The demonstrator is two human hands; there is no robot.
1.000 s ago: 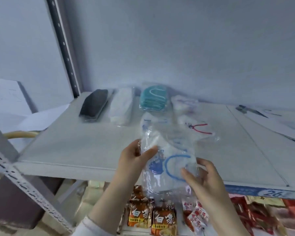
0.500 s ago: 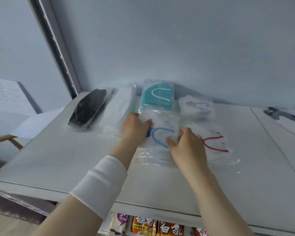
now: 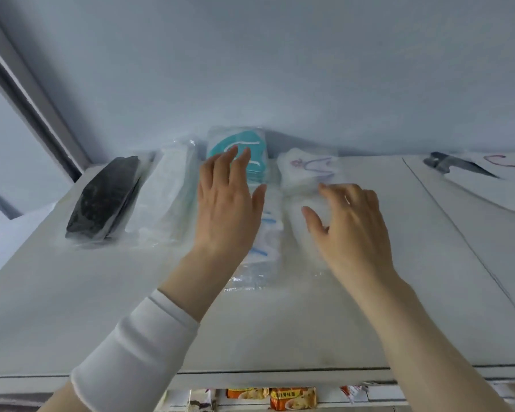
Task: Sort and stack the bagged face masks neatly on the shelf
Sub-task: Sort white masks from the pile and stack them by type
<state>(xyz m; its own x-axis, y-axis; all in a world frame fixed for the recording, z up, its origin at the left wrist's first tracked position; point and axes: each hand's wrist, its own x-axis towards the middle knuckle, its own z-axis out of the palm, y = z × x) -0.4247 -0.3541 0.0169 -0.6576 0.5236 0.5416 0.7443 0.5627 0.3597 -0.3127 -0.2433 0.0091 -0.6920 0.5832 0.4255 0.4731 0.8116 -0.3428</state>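
Note:
Bagged face masks lie in a row along the back of the white shelf (image 3: pixel 72 307): a black pack (image 3: pixel 104 197), a white pack (image 3: pixel 167 191), a teal pack (image 3: pixel 257 156) and a white pack with purple loops (image 3: pixel 306 171). A clear bag of white masks with blue loops (image 3: pixel 266 242) lies flat in front of the teal pack. My left hand (image 3: pixel 226 209) hovers over it with straight fingers, holding nothing. My right hand (image 3: pixel 351 227) rests with spread fingers on another clear bag (image 3: pixel 306 233) to the right; that bag is blurred.
A grey upright post (image 3: pixel 33 105) stands at the back left. On the adjoining shelf board at right lie a dark tool (image 3: pixel 455 166) and white sheets (image 3: pixel 494 188). Snack packets (image 3: pixel 292 398) show on the level below the front edge.
Both hands carried the blue-loop bag from the shelf's front edge and laid it in front of the teal pack. The left hand has let go and lifted; the right moved onto the neighbouring bag.

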